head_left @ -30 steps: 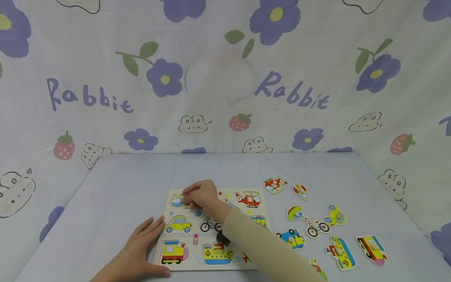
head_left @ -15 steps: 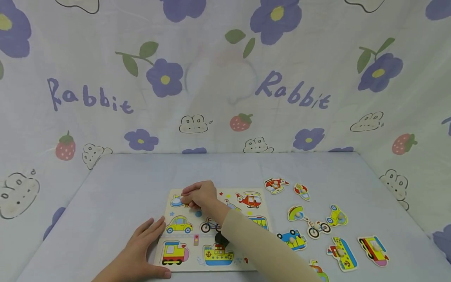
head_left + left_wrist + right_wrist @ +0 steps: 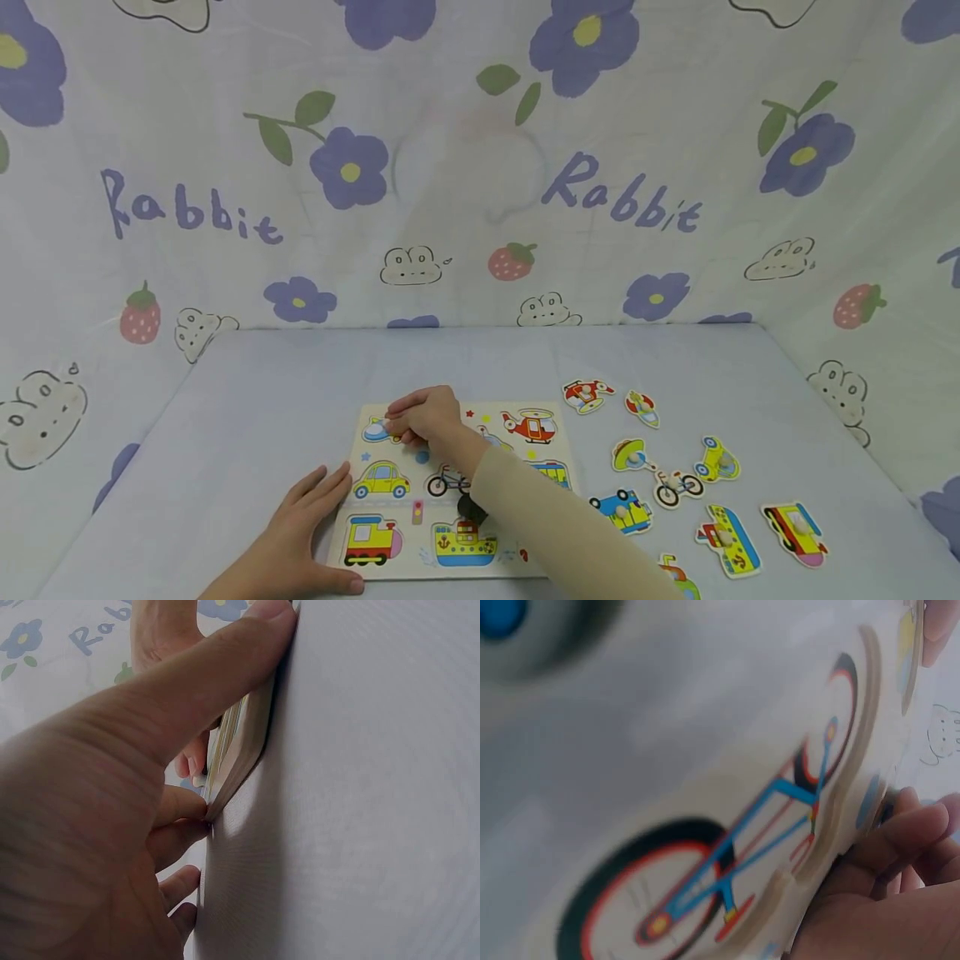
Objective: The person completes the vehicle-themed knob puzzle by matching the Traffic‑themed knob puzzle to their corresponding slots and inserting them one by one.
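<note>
Blue piece (image 3: pixel 375 430) apparently between right fingers (image 3: pixel 411 401)

- The right hand (image 3: pixel 427 421) is partly hiding a blue-and-white piece (image 3: pixel 374 431).
- The sleeve (image 3: pixel 555 525) is covering the lower right corner of the board (image 3: pixel 412 540).
- The head view's bottom edge is cutting off a green piece (image 3: pixel 681 582).

The puzzle board (image 3: pixel 414 537) lies on the bench (image 3: pixel 225 442), left hand (image 3: pixel 296 525) at its left edge, right hand (image 3: pixel 431 417) over its back-left part. To the board's right, helicopter piece (image 3: pixel 585 396) and rocket piece (image 3: pixel 642 408) lie level with its back edge; saucer piece (image 3: pixel 628 455), bicycle piece (image 3: pixel 677 488) and car piece (image 3: pixel 717 459) beside its middle; bus piece (image 3: pixel 622 510), ship piece (image 3: pixel 729 540) and train piece (image 3: pixel 795 533) toward its front.
</note>
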Demonstrator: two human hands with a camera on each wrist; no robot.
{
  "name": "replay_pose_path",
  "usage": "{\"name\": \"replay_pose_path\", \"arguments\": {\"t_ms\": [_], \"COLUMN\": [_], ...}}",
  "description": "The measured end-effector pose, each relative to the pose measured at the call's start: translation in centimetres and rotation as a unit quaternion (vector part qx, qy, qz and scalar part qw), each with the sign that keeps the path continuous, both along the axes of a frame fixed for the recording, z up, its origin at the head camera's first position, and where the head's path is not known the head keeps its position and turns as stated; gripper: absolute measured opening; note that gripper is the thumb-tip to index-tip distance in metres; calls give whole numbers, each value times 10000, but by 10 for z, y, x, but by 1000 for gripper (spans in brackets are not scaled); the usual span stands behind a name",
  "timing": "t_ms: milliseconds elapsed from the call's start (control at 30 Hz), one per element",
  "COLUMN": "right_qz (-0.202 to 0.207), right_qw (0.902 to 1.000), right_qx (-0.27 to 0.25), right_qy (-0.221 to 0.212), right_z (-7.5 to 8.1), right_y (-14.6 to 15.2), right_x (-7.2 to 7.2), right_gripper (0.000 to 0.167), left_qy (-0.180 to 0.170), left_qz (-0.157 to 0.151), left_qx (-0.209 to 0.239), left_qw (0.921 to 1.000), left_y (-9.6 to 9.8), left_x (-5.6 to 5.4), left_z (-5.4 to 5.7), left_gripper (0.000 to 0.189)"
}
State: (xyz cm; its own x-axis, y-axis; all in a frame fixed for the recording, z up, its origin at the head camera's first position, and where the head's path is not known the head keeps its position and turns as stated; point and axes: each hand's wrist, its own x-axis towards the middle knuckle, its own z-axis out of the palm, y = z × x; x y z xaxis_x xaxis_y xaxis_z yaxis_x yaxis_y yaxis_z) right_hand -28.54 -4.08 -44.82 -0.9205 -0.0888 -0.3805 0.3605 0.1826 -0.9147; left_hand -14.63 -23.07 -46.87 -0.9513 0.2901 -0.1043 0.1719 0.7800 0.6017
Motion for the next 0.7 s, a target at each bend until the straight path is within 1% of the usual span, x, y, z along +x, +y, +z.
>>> {"name": "replay_pose_path", "arguments": {"t_ms": [267,533,700], "right_qz": [81,271,264], "right_qw": [9999,9994,9988], "right_qx": [64,-169,-391], "right_qy": [-132,-119,-157], "right_z": [0,5,8], "right_y": [1,5,9], "right_x": [-3,3,6], "right_gripper": [8,11,13], "left_qy": [-48,-217,-224], "left_qz": [-20,72,82], "left_qx": [35,44,10], "left_qw": [10000,9997,9997], "left_y": [-1,0,0], "left_x": [-1,-1,-2], "left_z": [-1,1,0], "left_gripper": [125,125,125]}}
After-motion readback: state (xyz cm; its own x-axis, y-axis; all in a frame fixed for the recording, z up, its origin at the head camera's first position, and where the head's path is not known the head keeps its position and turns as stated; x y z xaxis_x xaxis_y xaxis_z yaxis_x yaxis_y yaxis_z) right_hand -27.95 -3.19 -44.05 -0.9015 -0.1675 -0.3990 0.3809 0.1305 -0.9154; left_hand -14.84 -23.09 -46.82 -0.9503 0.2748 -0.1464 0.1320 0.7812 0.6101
